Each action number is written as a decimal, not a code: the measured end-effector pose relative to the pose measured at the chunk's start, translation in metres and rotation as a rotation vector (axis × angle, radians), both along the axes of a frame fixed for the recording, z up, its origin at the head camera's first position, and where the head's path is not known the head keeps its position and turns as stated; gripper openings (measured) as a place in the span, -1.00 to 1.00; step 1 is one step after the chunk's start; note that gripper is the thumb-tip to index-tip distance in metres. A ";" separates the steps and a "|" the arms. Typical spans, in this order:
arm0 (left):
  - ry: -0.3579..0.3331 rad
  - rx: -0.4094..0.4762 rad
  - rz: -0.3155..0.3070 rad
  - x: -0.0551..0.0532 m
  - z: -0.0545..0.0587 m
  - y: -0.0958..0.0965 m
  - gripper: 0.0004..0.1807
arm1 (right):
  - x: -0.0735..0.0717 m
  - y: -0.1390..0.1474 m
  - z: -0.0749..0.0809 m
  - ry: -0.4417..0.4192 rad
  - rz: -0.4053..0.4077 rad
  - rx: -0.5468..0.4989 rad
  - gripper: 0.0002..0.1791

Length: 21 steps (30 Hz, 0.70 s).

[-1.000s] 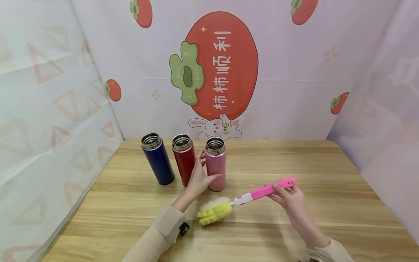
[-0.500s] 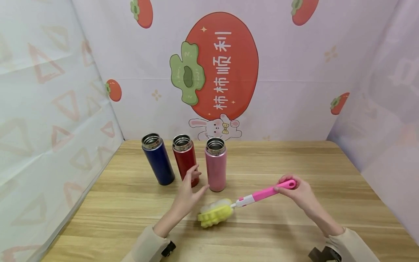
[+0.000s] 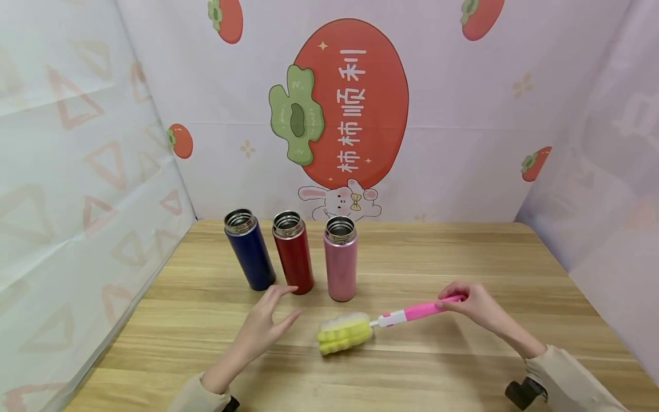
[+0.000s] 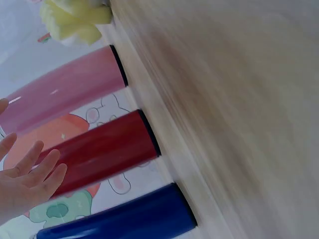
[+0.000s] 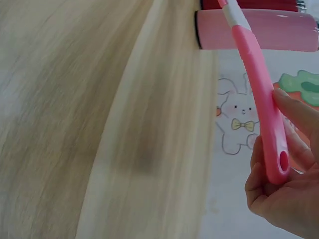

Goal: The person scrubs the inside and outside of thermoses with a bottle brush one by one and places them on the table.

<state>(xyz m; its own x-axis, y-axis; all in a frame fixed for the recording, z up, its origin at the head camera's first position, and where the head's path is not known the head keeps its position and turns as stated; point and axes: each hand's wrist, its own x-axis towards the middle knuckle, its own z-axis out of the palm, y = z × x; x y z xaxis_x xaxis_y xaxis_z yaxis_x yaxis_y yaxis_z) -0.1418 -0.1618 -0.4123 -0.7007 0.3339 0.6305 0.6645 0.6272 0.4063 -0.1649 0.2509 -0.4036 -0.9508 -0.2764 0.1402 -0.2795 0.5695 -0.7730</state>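
Observation:
My right hand (image 3: 473, 309) grips the pink handle end of a bottle brush (image 3: 424, 310), whose yellow and white sponge head points left over the table. In the right wrist view the thumb and fingers hold the brush handle (image 5: 264, 99) near its hanging hole. My left hand (image 3: 259, 329) has its fingers loosely spread and holds nothing, in front of the bottles. Three lidless bottles stand in a row: a dark blue bottle (image 3: 251, 254), a red bottle (image 3: 294, 257) and a pink bottle (image 3: 341, 266). In the head view the left fingertips overlap the red bottle's base; contact cannot be told.
The wooden table (image 3: 463, 257) runs back to a printed cloth backdrop (image 3: 437, 114) with persimmon and rabbit drawings. A patterned cloth (image 3: 92, 189) hangs along the left side, and another pale cloth hangs at the right.
My left hand has let go of the pink bottle and drawn back toward the lower left. The right hand's hold on the brush handle has shifted toward its end, and the brush moved slightly right.

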 end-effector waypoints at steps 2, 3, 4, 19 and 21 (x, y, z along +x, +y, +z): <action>0.007 -0.007 0.003 0.001 -0.001 -0.006 -0.50 | -0.002 0.003 -0.005 0.018 0.046 0.017 -0.88; 0.009 -0.011 0.008 0.002 -0.002 -0.008 -0.51 | -0.003 0.004 -0.007 0.028 0.070 0.022 -0.89; 0.009 -0.011 0.011 0.003 -0.003 -0.011 -0.52 | -0.004 0.005 -0.010 0.040 0.092 0.027 -0.91; -0.010 -0.038 0.050 0.010 -0.009 -0.030 -0.51 | -0.012 0.016 -0.042 -0.022 0.221 -0.011 -0.89; -0.012 -0.040 0.051 0.010 -0.010 -0.031 -0.51 | -0.013 0.017 -0.047 -0.026 0.232 -0.020 -0.91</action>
